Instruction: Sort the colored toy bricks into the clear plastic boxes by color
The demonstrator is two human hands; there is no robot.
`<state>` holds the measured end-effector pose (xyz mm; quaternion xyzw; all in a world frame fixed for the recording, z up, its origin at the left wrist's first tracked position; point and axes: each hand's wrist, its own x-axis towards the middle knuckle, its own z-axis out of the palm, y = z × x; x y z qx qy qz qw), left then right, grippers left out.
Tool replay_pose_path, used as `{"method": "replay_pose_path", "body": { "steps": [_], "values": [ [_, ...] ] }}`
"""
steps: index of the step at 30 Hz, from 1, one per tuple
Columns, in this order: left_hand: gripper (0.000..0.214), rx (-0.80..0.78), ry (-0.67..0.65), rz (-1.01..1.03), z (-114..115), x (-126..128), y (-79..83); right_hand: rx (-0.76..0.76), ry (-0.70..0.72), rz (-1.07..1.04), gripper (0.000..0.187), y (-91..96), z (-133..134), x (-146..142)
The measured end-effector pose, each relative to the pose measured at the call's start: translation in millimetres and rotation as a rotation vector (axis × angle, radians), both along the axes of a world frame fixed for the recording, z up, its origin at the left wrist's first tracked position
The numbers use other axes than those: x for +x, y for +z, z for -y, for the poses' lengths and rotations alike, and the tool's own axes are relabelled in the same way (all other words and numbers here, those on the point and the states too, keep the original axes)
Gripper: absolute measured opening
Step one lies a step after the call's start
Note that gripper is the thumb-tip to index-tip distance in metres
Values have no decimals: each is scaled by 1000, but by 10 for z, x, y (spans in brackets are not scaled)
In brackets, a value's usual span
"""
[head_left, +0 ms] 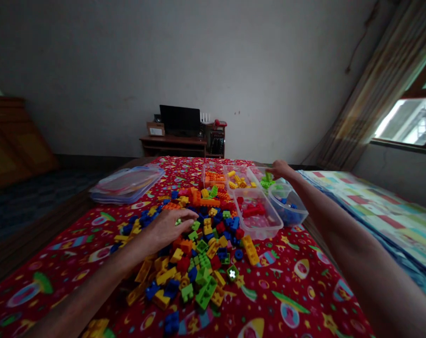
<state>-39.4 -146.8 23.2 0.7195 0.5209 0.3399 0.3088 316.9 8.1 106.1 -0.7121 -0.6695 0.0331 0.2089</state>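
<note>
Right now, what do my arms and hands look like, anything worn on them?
The left arm and right arm are bare, no sleeves in view. The left hand and right hand wear no gloves; no watch or ring shows in this dim light.

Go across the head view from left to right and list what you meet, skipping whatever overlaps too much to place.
From the left: stack of clear lids → left hand on the block pile → box of orange blocks → box of yellow blocks → right hand by the green blocks → striped mat.
</note>
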Motion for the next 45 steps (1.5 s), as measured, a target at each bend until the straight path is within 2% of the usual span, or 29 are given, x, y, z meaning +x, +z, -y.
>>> {"method": "replay_pose_path", "body": {
  "steps": [3, 5, 7, 10, 13, 16, 19, 23, 25, 28, 32, 36, 41, 43, 45],
  "values": [
    [27, 6, -25, -44, 3, -4, -12, -31, -26, 23, 34, 3, -3, -22],
    [29, -23, -46, -30, -9, -15, -34, -3, 17, 25, 33, 21, 43, -124],
    [30, -57, -54, -8, -22, -26, -54, 38, 129, -2, 31, 35, 139, -292],
    [31, -42, -51, -32, -18, -33, -27, 85, 381, -85, 28, 13, 385, -644],
    [30, 63, -18, -123, 20, -49, 96, 134, 609, -104, 26, -83, 711, -1039],
    [33, 171, 6, -210, 33, -122, 221, 141, 749, -29, 26, -237, 998, -1371],
    [38, 281, 82, -279, -34, -259, 233, 180, 771, 69, 27, -400, 1145, -1589],
    [38, 429, 186, -333, -178, -416, 91, 141, 725, 290, 32, -542, 1189, -1747],
    [41, 412, 163, -360, -218, -441, 15, 84, 680, 383, 36, -576, 1210, -1786],
    [45, 301, 102, -380, -219, -431, -53, 59, 641, 387, 38, -614, 1250, -1792],
    [45, 259, 95, -372, -194, -410, -65, 128, 651, 209, 35, -655, 1232, -1726],
    [39, 259, 87, -385, -200, -411, -43, 208, 685, -188, 32, -599, 1130, -1675],
    [36, 269, 65, -314, -214, -391, -52, -60, 730, -875, 41, -486, 1097, -1635],
    [40, 271, 71, -262, -225, -376, -74, -127, 733, -979, 47, -489, 1113, -1620],
    [46, 275, 105, -199, -240, -364, -96, -154, 692, -945, 52, -515, 1120, -1614]
  ]
}}
